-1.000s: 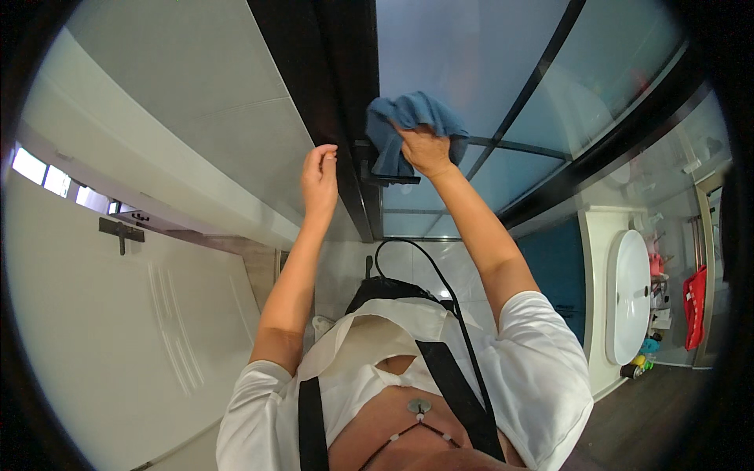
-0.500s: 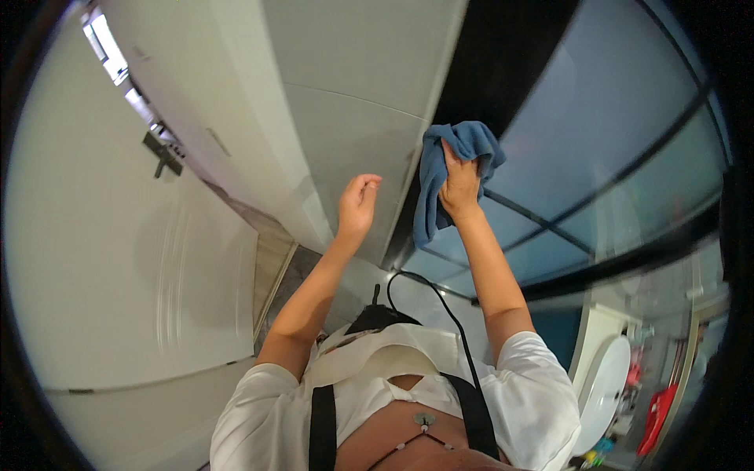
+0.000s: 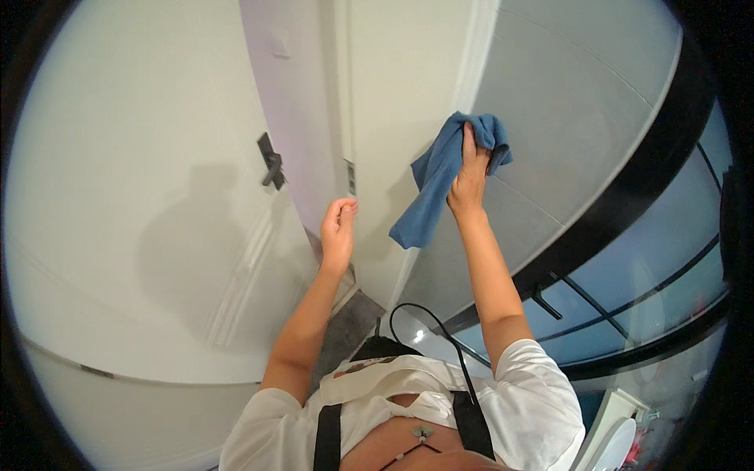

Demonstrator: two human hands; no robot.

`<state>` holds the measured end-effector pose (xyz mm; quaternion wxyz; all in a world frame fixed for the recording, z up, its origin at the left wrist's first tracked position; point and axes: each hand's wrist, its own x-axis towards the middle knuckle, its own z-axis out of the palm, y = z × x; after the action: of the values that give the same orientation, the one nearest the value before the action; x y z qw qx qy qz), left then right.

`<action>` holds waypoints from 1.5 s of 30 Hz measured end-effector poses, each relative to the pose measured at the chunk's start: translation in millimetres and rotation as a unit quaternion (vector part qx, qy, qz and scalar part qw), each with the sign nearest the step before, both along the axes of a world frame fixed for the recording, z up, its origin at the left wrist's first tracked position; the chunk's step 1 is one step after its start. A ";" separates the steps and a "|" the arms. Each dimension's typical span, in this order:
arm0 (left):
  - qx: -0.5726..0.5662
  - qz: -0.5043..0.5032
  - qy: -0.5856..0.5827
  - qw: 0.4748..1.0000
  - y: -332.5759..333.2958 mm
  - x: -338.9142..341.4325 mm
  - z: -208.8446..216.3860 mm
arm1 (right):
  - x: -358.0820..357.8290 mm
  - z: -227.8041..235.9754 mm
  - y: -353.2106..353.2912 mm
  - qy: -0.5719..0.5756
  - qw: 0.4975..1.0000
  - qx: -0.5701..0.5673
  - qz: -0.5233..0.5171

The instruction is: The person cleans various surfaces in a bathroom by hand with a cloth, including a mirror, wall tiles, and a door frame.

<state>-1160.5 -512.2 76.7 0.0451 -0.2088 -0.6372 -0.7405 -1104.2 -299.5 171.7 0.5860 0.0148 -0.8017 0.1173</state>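
A blue cloth (image 3: 434, 188) is bunched in my right hand (image 3: 469, 182). Its fingers wrap round the upper part, and a long corner hangs down to the left. In front of the cream door frame (image 3: 404, 86), beside the grey tiled wall (image 3: 565, 102), hand and cloth are raised; whether the cloth touches either surface I cannot tell. My left hand (image 3: 338, 235) is held up with curled fingers and nothing visible in them, between the white door (image 3: 133, 149) and the frame.
The white door at left stands ajar, with a dark lever handle (image 3: 271, 162). On the right is a black-framed frosted glass door (image 3: 667, 259) with a black handle (image 3: 546, 302). A white washbasin (image 3: 616, 447) sits at lower right. A black cable (image 3: 428, 308) loops near my waist.
My view has turned left, bringing the white door and its handle closer to the middle. The right hand with the cloth has gone from the black glass-door frame to the cream door frame.
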 end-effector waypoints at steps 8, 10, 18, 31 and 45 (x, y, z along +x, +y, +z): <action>-0.002 0.089 0.038 0.995 -89.2 -78.7 -9.7 | -73.7 -61.1 -30.4 -0.193 0.930 -0.090 -0.301; -0.002 0.098 0.032 0.995 -96.4 -95.7 -21.6 | -66.6 -91.7 -36.1 -0.355 0.875 -0.132 -0.300; -0.003 0.033 0.086 0.996 -61.6 -113.9 -15.1 | -56.0 -66.5 -29.1 -0.156 0.951 0.114 -0.243; -0.011 0.019 0.229 0.973 22.3 -125.2 89.3 | -79.6 298.3 13.6 0.194 0.897 0.274 -0.287; 0.228 0.013 0.377 0.897 107.9 -146.6 146.6 | -72.4 270.8 8.8 0.158 0.936 0.210 -0.235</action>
<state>-1307.1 -404.3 223.3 0.3382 -0.4483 -0.3882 -0.7307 -1176.6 -290.7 442.6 0.6994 -0.0326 -0.6859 -0.1982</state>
